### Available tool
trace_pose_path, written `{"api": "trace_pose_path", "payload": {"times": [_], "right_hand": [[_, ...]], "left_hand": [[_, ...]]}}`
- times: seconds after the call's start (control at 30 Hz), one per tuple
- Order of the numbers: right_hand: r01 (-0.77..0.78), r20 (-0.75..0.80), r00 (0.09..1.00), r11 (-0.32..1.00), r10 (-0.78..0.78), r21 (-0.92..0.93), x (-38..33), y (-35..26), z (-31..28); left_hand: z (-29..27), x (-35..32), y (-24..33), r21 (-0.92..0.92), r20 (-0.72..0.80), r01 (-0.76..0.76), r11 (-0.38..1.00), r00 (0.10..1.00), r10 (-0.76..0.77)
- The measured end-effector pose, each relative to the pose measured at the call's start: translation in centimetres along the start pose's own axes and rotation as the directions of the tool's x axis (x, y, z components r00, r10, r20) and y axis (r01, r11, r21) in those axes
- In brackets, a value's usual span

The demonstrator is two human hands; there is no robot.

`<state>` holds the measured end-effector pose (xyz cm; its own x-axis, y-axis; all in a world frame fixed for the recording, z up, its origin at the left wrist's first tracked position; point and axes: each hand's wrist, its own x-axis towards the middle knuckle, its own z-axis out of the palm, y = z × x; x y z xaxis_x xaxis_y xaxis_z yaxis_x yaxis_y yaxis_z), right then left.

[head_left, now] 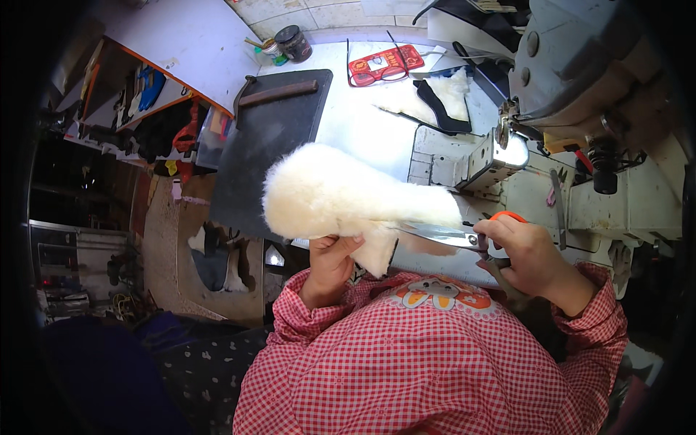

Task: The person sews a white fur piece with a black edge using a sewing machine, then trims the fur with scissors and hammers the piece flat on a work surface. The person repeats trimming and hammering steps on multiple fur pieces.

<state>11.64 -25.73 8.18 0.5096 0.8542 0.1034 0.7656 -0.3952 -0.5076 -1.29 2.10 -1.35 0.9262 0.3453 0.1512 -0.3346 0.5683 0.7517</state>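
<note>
1. Clearly the white fleece piece (341, 199) is the centre of things: it is held up off the table (362, 123), just in front of the person's chest and left of the sewing machine (573, 87), so that both sides of its edge can be reached.
2. The left hand (332, 257) grips the fleece from below, fingers curled and pinched on its lower edge, thumb pressed against the pile; this seems meant to keep the soft piece taut and steady.
3. The right hand (522, 250) is closed around the orange-handled scissors (464, 233), fingers through the loops. The blades point left and meet the right end of the fleece, probably so the cut runs along the held edge. Whether the blades are parted I cannot tell.
4. Beyond the fleece, on the table, lies a dark mat (272, 138) with a brown strip across its top end.
5. Farther from the fleece, near the machine, rests a black-backed fleece cut-out (442, 101), and beside it a red flat case (384, 64).
6. A small dark jar (293, 42) stands at the table's far edge, well apart from the fleece.
</note>
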Motion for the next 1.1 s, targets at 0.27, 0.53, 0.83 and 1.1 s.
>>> {"api": "trace_pose_path", "payload": {"times": [0.27, 0.53, 0.83, 1.1], "right_hand": [[0.066, -0.102, 0.991, 0.979, -0.087, -0.195, 0.4, -0.4, 0.1], [0.068, -0.158, 0.981, 0.956, -0.116, -0.284, 0.8, -0.7, 0.3], [0.104, -0.189, 0.968, 0.949, -0.166, -0.299, 0.7, -0.4, 0.5], [0.105, -0.202, 0.966, 0.958, -0.162, -0.268, 0.6, -0.5, 0.3]], "left_hand": [[0.0, -0.3, -0.4, -0.031, -0.080, 0.109, 0.994, 0.991, -0.111], [0.9, -0.7, -0.7, -0.120, -0.067, 0.176, 0.977, 0.981, -0.184], [1.9, -1.0, 0.0, -0.104, -0.070, 0.174, 0.979, 0.981, -0.182], [2.3, -1.1, 0.4, -0.080, 0.004, 0.093, 0.992, 0.996, -0.093]]}}
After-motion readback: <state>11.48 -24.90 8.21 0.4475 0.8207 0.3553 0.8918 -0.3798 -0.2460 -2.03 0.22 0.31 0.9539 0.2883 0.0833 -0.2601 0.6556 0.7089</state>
